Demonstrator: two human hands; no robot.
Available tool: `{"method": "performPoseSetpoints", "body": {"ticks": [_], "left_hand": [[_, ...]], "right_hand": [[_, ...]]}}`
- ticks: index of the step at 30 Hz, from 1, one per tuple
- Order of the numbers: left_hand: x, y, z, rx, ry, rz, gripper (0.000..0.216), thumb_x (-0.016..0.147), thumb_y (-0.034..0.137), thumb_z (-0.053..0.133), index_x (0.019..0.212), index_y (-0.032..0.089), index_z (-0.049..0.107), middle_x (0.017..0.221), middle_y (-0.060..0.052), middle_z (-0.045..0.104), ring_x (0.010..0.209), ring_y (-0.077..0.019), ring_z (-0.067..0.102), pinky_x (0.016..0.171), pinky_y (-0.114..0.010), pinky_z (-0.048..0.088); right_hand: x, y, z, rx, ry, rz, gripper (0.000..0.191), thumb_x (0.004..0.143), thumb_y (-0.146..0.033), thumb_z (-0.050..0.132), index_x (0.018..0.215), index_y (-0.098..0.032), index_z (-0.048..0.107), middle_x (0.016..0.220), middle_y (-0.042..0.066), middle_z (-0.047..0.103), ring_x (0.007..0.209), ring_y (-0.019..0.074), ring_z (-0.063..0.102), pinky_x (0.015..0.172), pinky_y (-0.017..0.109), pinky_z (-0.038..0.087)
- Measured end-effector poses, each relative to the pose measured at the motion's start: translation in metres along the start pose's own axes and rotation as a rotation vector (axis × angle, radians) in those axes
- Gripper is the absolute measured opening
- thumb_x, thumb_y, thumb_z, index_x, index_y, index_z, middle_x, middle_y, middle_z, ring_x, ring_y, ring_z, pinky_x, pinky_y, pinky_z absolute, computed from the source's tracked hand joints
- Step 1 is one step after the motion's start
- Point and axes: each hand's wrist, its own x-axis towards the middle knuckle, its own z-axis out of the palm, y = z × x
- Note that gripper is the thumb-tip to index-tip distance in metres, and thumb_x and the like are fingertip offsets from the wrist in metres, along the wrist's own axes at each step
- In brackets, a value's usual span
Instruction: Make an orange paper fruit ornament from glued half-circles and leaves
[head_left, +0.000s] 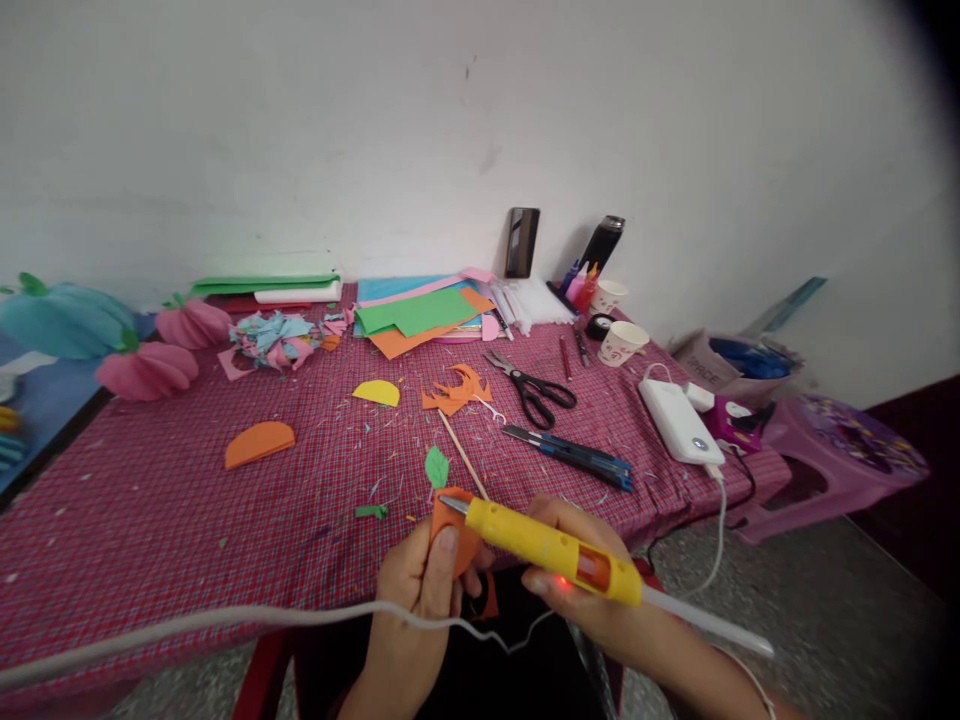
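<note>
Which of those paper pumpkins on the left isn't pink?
The blue pumpkin, farthest left and biggest-looking of the three. The front pumpkin and the small pumpkin behind it are both pink.

Left hand (421, 585) holding orange paper (466, 548), right hand (596, 615) gripping a yellow hot-glue gun (517, 533), scissors (541, 392) and utility knife (581, 461) on a checked tablecloth (300, 540)
</note>
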Motion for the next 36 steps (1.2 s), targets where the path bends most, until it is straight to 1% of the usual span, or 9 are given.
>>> {"method": "performPoseSetpoints", "body": {"ticks": [9,17,25,29,36], "left_hand": [[-0.0005,0.0000,0.0005,-0.004,0.019,-0.025,0.046,0.091,0.053,0.047,0.068,0.017,0.063,0.052,-0.002,0.059,0.042,-0.0113,0.048,0.041,-0.022,0.036],[-0.0016,0.0007,-0.0006,-0.006,-0.017,0.007,0.047,0.093,0.052,0.044,0.071,0.017,0.065,0.053,-0.002,0.059,0.042,-0.0108,0.048,0.042,-0.022,0.036],[-0.0007,0.0039,0.0012,-0.009,0.010,0.009,0.046,0.093,0.051,0.045,0.070,0.017,0.064,0.052,-0.002,0.059,0.042,-0.0106,0.047,0.041,-0.022,0.036],[-0.0017,0.0027,0.0013,-0.010,0.003,0.008,0.046,0.093,0.051,0.044,0.071,0.017,0.064,0.053,-0.001,0.058,0.043,-0.0105,0.047,0.042,-0.022,0.036],[-0.0015,0.0003,0.0005,-0.009,-0.001,0.018,0.047,0.093,0.052,0.044,0.070,0.016,0.065,0.052,-0.001,0.058,0.042,-0.0099,0.046,0.041,-0.021,0.035]], "right_hand": [[0.0000,0.0010,0.0024,0.014,0.017,0.016,0.029,0.079,-0.047,0.066,0.077,-0.022,0.053,0.069,-0.001,0.058,0.057,0.0124,0.051,0.051,0.024,0.040],[-0.0012,0.0044,0.0006,0.026,-0.001,0.019,0.024,0.079,-0.041,0.068,0.080,-0.022,0.054,0.072,-0.001,0.058,0.060,0.0129,0.051,0.053,0.025,0.039],[-0.0020,0.0048,0.0007,0.009,-0.009,0.028,0.023,0.078,-0.040,0.068,0.079,-0.021,0.055,0.070,-0.001,0.057,0.059,0.0119,0.050,0.052,0.024,0.037],[-0.0012,0.0023,0.0006,0.007,-0.005,0.022,0.023,0.077,-0.039,0.069,0.077,-0.021,0.053,0.070,-0.002,0.056,0.059,0.0113,0.049,0.052,0.024,0.037],[-0.0016,0.0030,0.0008,0.038,-0.005,0.055,0.023,0.080,-0.040,0.067,0.079,-0.021,0.053,0.072,-0.002,0.057,0.060,0.0118,0.050,0.053,0.024,0.039]]}}
